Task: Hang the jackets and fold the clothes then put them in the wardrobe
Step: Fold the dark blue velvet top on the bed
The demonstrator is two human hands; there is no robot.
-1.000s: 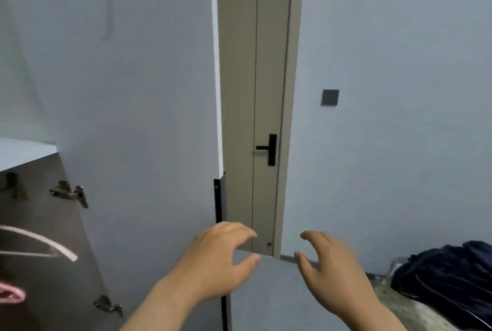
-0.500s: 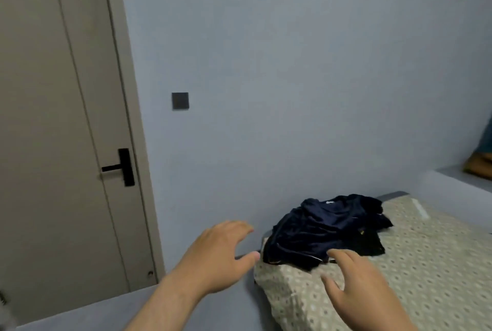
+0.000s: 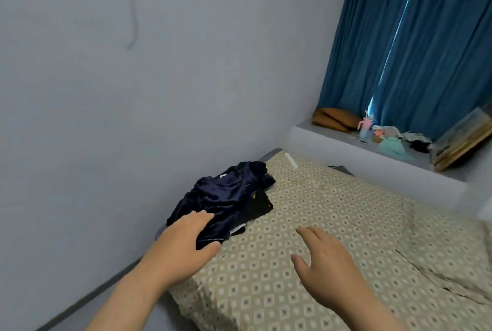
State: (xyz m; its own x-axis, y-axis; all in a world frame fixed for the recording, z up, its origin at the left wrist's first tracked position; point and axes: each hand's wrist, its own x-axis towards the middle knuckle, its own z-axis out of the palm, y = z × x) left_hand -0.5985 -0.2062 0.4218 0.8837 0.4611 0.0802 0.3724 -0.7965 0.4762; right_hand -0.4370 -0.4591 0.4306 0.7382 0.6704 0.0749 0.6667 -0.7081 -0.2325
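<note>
A crumpled dark navy garment point(image 3: 226, 197) lies in a heap on the bed point(image 3: 332, 224), at the corner nearest the wall. A black folded piece point(image 3: 257, 208) shows under its right side. My left hand point(image 3: 183, 245) reaches over the near edge of the heap, fingers spread and loosely bent, holding nothing. Right of the heap, my right hand point(image 3: 324, 258) hovers above the patterned bedspread with its fingers relaxed and empty. The wardrobe is out of view.
A plain wall point(image 3: 133, 117) runs along the bed's left side. A window ledge point(image 3: 372, 155) at the back right carries a brown cushion point(image 3: 332, 119), a cup point(image 3: 365, 128), small items and stacked boards point(image 3: 463, 141). Blue curtains point(image 3: 412, 45) hang above it.
My view swung right from the wardrobe door and room door to the bed. Both hands moved forward; the left one now reaches over the dark heap.
</note>
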